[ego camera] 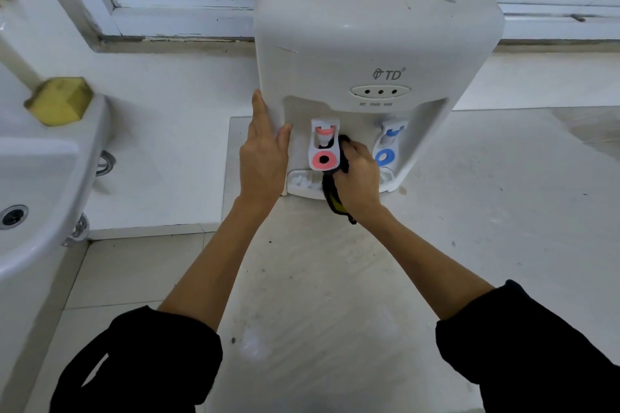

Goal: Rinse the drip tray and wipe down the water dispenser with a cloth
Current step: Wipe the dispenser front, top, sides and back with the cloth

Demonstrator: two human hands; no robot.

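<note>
Wiping the tap recess is the step I judge to be in hand: my right hand (357, 174) is closed around a dark cloth with a yellow patch (333, 198), its bunched end pushed in between the pink hot-water tap lever (323, 147) and the blue cold-water tap lever (387, 147). My left hand (265, 151) is spread flat, fingers together along the left front corner of the white plastic countertop water dispenser (369, 43), thumb hooked round into the recess, holding nothing, only bracing.

To do this well I would keep that brace firm so the body does not slide on the pale stone counter (335, 278), and work the cloth around each lever without pressing it, since either tap might run. The white drip tray (302, 183) sits in its slot at the dispenser's foot, partly under my right wrist.

Room is tight inside the recess, with its walls close on both sides. Leftwards the counter's edge is near, and beyond it a white ceramic basin (50, 178) carrying a yellow sponge block (60, 100). Rightwards and toward me the counter lies open.
</note>
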